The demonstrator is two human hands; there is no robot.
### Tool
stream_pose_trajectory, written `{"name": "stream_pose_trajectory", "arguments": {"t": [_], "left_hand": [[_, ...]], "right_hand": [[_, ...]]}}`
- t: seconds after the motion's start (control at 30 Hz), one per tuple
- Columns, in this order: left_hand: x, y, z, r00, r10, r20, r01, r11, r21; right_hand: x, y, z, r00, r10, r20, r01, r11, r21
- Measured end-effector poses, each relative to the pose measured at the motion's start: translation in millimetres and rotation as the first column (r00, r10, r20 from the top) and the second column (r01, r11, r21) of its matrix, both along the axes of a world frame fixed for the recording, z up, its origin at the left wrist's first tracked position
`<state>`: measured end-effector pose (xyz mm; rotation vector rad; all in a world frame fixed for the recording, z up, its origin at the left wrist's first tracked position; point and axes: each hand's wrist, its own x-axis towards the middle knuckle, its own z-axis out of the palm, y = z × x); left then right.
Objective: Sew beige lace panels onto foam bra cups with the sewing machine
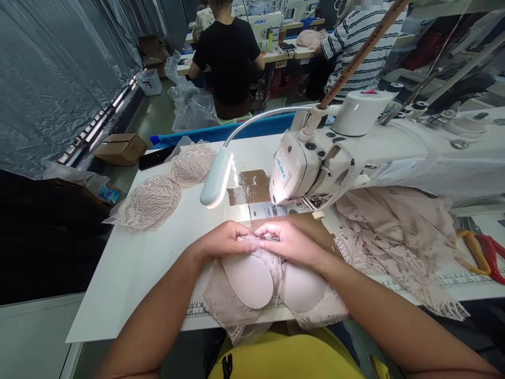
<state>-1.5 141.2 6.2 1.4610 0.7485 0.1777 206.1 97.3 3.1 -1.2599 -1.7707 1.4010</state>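
Observation:
A pale pink lace bra (250,281) lies at the table's front edge, its two smooth moulded cups facing up. My left hand (223,239) is closed on the lace at its upper edge, thumb and fingers pinching. Close against it, my right hand (292,243) pinches the same edge near the middle. A thin greyish sliver shows by the right fingertips; I cannot make out what it is. Just beyond both hands is the needle area of a white sewing machine (294,163), apart from the fabric. The fingertips partly hide the gripped lace.
A lamp (216,179) on a bent neck hangs left of the needle. Finished-looking lace cups (152,202) lie at left beside a dark phone (155,158). Loose lace fabric (398,226) and scissors (489,258) are at right. People (232,58) sit at machines beyond.

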Motion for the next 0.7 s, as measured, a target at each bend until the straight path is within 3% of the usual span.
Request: {"name": "stream_pose_trajectory", "arguments": {"t": [0.07,0.13,0.2,0.27,0.4,0.7], "left_hand": [[-14.1,4.7,7.6,0.994,-0.087,-0.071,0.087,0.996,-0.007],[-28.1,9.2,14.6,0.986,-0.103,-0.132,0.106,0.994,0.016],[-37.5,12.2,19.6,0.985,-0.040,-0.165,0.053,0.996,0.077],[-40.4,13.0,22.2,0.988,0.039,-0.153,-0.017,0.990,0.138],[-31.5,9.0,21.3,0.993,0.086,-0.075,-0.077,0.991,0.109],[-5.4,-3.0,7.0,0.991,0.134,-0.015,-0.132,0.984,0.119]], "right_hand": [[3.1,0.0,0.4,0.996,-0.047,0.076,0.045,0.999,0.026],[7.5,-0.3,0.3,0.994,-0.007,0.107,0.009,1.000,-0.014],[9.6,-1.3,-0.1,0.992,0.112,0.061,-0.106,0.989,-0.103],[7.6,-2.3,-0.5,0.992,0.129,-0.007,-0.128,0.981,-0.142],[-2.8,-3.7,-0.3,0.997,-0.054,-0.056,0.052,0.998,-0.031],[-3.9,-7.5,-2.5,0.997,-0.081,-0.016,0.082,0.993,0.081]]}}
